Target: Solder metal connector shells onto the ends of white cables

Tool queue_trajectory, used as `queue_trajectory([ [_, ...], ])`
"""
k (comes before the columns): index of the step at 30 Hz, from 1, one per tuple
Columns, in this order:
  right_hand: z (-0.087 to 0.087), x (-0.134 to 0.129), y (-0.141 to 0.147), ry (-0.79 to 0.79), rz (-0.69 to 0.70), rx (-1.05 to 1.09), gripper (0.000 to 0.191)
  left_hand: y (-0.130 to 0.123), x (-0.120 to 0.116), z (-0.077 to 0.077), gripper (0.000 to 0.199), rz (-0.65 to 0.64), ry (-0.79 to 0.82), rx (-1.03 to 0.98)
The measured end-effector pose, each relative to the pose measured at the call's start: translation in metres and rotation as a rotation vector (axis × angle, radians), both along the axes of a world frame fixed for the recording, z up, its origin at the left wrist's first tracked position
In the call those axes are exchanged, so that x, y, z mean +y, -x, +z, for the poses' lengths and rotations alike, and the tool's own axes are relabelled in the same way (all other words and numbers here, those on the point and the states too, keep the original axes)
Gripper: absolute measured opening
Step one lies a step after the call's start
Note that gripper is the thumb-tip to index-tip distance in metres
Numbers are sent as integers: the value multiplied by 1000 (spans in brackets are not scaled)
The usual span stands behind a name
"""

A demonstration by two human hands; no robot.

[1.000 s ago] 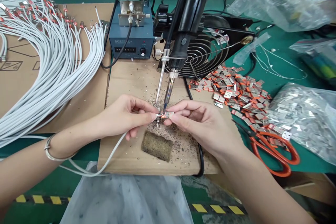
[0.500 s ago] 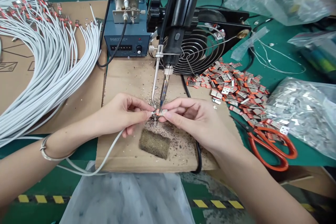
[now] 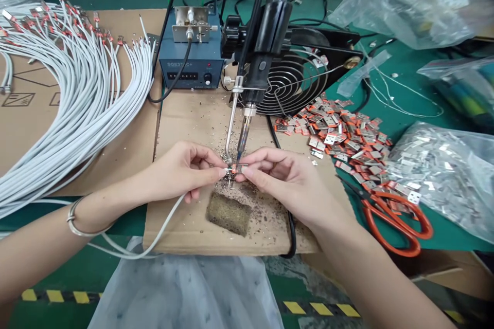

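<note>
Rolled between your fingertips since half a second ago, the small orange-and-silver connector (image 3: 234, 168) now shows its edge where its flat silver face was visible, and your view has shifted so that the bench things sit a little lower in the frame. Your left hand (image 3: 181, 170) is pinched, thumb against forefinger, on the end of a white cable (image 3: 170, 218), which leaves below your palm and loops toward the lower left. Your right hand (image 3: 289, 177) grips the connector between thumb and forefinger near the centre of the frame, its orange part facing the cable end. Directly above, the soldering iron (image 3: 262, 64) slants down to a point at the connector, with a thin bent metal tube (image 3: 231, 126) beside it; whether the tip touches is too small to tell. Just below your hands, a brown sponge (image 3: 229, 213) lies on cardboard (image 3: 181, 234) scattered with dark specks. At upper centre stand a blue control box (image 3: 216, 69) and a black fan (image 3: 285, 85). To the right on the green worktop (image 3: 405, 64) are a heap of connectors (image 3: 349, 139) and orange-handled scissors (image 3: 415, 251); a thick bundle of white cables (image 3: 77, 113) fills the left.
</note>
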State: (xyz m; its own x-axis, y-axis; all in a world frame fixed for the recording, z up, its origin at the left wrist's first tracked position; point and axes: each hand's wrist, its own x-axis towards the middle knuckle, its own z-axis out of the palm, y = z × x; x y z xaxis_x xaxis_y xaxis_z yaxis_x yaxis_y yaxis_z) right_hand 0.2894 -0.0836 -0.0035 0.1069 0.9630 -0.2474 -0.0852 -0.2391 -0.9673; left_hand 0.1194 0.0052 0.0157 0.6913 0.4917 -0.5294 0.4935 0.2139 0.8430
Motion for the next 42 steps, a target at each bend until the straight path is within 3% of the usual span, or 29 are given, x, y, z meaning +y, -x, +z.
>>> queue_trajectory([
  [11, 2, 1, -2, 26, 12, 67, 10, -2, -1, 5, 14, -23, -128, 11],
  [21, 0, 0, -5, 27, 36, 155, 13, -3, -3, 7, 13, -3, -132, -24],
  [42, 1, 0, -3, 16, 28, 101, 12, -2, -3, 3, 11, 18, -116, -25],
])
